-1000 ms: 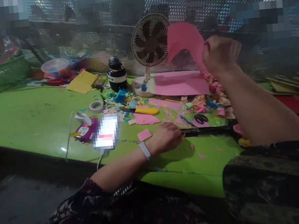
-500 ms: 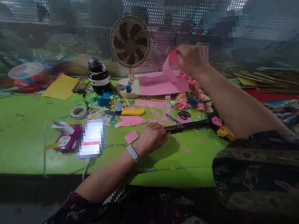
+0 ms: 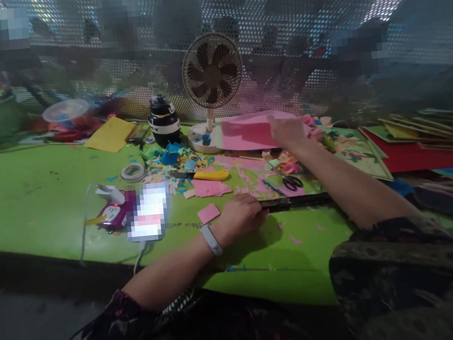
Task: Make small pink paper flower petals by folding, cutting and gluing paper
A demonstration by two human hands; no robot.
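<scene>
Left hand (image 3: 243, 216) curls closed around a black bar (image 3: 297, 202) pointing rightward; blurred right hand (image 3: 288, 133), grip unclear, touches pink paper (image 3: 247, 132) stretching left-to-right.

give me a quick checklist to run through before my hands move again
1. Left hand on the black bar: ok, at its left end.
2. Right hand gripping the pink sheet: cannot tell; it is at the sheet, but the fingertips are blurred.
3. Scissors free of both hands: ok, they lie untouched.
4. Cutter blade retracted: cannot tell, too unclear among the scraps.
5. Middle of the table free of scraps: not ok, they are scattered across it.
6. Bottle upright: ok, beside the fan.
</scene>
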